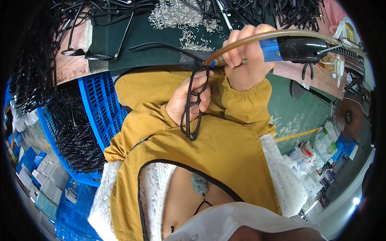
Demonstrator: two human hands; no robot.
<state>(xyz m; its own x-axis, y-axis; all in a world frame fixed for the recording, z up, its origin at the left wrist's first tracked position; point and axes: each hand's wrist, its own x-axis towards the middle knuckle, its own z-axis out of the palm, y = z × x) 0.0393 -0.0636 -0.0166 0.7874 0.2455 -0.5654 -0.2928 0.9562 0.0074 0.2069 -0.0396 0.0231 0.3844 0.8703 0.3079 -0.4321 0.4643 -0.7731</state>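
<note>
My left hand (183, 104) is closed around a black eyeglass frame (188, 110), held upright at the table's near edge. One temple (161, 46) stretches out to the left over the table. My right hand (250, 60) grips a blue and black power screwdriver (270, 49) lying sideways, its tip at the hinge end of the frame. A brown hose (273, 34) arches over that hand to the tip. Beside the hinge sits a dark block (189, 60) on the table edge. The exact contact at the tip is too small to make out.
A heap of small silver pins or screws (177, 16) lies on the dark green mat (138, 34). Another eyeglass frame (100, 56) rests at left. Black temples pile up behind and fill a blue basket (100, 108). Pliers (307, 71) and a fan (349, 116) are at right.
</note>
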